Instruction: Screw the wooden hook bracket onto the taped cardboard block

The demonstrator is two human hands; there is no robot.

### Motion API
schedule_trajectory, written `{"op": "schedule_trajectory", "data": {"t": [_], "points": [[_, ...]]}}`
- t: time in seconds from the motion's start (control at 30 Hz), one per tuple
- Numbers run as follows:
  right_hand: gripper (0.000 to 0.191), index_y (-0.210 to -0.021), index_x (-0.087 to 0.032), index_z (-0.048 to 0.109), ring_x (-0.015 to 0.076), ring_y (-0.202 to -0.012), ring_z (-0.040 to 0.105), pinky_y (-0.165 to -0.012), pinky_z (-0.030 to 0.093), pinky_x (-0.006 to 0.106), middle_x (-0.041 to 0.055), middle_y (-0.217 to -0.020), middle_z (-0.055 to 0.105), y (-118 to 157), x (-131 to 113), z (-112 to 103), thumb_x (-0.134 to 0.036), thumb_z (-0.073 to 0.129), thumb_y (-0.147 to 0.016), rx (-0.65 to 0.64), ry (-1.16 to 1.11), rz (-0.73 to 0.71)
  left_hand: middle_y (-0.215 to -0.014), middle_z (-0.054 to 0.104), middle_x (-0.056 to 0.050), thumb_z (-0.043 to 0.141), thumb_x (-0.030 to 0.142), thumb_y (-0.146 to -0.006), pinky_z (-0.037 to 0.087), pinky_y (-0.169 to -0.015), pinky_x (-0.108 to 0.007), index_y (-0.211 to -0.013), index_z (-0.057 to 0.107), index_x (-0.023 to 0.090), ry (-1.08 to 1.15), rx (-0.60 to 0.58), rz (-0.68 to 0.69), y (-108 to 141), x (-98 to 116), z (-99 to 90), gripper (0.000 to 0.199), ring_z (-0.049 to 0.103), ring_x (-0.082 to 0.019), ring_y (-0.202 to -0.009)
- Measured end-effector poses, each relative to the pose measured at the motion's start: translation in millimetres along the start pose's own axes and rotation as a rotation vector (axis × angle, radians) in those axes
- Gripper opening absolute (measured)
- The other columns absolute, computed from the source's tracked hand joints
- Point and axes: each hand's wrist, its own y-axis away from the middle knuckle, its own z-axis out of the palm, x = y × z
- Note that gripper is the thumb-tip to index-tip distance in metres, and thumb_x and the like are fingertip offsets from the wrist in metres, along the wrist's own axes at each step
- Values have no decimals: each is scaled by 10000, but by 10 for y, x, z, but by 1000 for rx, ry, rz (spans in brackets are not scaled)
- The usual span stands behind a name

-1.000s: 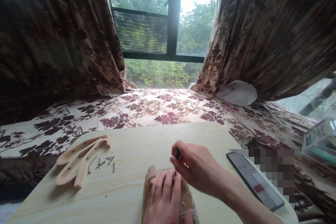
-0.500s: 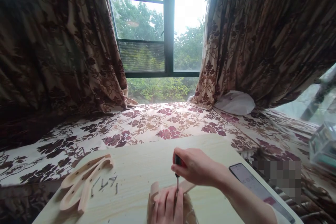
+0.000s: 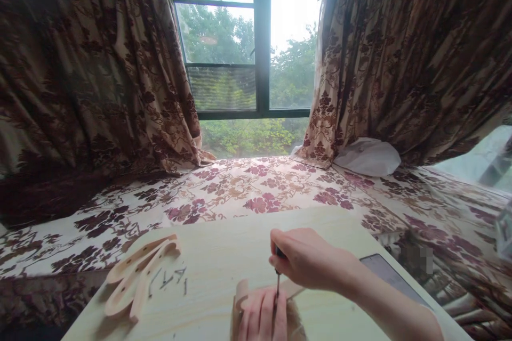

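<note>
One thin-shafted screwdriver (image 3: 278, 277) stands upright near smooth, curved wood (image 3: 241, 294).

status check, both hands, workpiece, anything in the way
Right hand gripping screwdriver, pointing down. Left hand laid over wooden piece. Screwdriver tip hidden by left hand. No obstruction seen; loose screws apart, off left.

your right hand (image 3: 304, 261) holds a screwdriver (image 3: 278, 280) upright; your left hand (image 3: 264, 317) rests on the wooden piece (image 3: 242, 293); loose screws (image 3: 167, 279) off left.
</note>
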Motion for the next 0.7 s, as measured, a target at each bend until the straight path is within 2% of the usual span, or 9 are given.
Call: {"op": "schedule_trajectory", "data": {"t": [0.2, 0.33, 0.47, 0.7], "points": [[112, -839, -192, 623, 174, -722, 648, -545, 290, 249, 51, -832, 730, -26, -9, -51, -211, 514, -825, -19, 17, -136, -891, 696, -6, 428, 82, -811, 361, -990, -306, -959, 634, 248, 5, -35, -9, 22, 34, -25, 304, 624, -152, -874], [111, -826, -183, 593, 165, -680, 631, -524, 262, 257, 49, -797, 721, -38, -45, 8, -217, 489, -852, 0, 39, -111, -894, 693, -10, 426, 75, -792, 353, -1000, -315, -973, 631, 244, -4, -39, -7, 41, 10, -28, 322, 623, -159, -887], [102, -842, -175, 576, 174, -673, 635, -512, 243, 267, 57, -790, 715, -29, -74, -16, -210, 482, -859, -10, 60, -93, -916, 699, 2, 443, 111, -806, 335, -1011, -303, -980, 636, 242, -16, -100, 54, 20, -11, -64, 291, 621, -159, -890], [83, -843, -180, 569, 185, -680, 646, -499, 226, 273, 69, -811, 720, -27, -105, -57, -199, 489, -853, -64, 65, -63, -882, 701, 0, 445, 108, -813, 367, -970, -325, -952, 638, 250, -40, -47, 1, -7, 20, -63, 277, 625, -165, -853]]}}
